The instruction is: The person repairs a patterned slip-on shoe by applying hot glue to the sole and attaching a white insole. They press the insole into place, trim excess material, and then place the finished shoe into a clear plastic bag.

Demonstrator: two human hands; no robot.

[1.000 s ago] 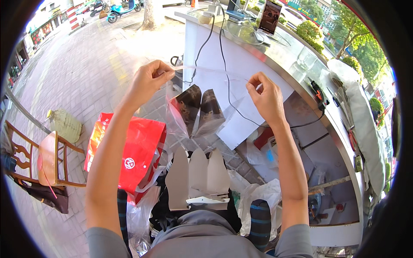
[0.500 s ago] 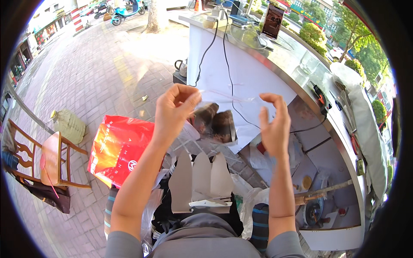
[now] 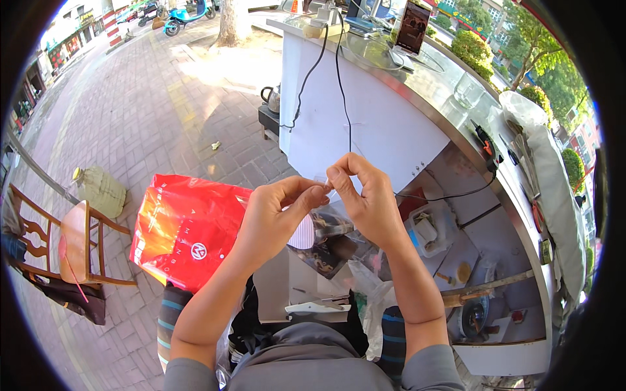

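Note:
My left hand and my right hand meet in front of me. The fingertips of both pinch a thin clear plastic strip, mostly hidden by the fingers. Just below them is a dark, patterned piece that looks wrapped in clear plastic; whether it hangs from the strip I cannot tell. A pale striped piece shows beside it, partly behind my left hand. Across my lap lies grey-beige cardboard, with a white flat tool on its near edge.
A shiny red bag stands at my left, near a wooden chair and a pale sack. Ahead and right is a white counter with a propped screen, a glass and black cables. Its lower shelf holds a clear box.
My hands have come together and lower, from wide apart with the clear strip stretched between them. The dark piece has dropped nearer my lap and now covers part of the cardboard.

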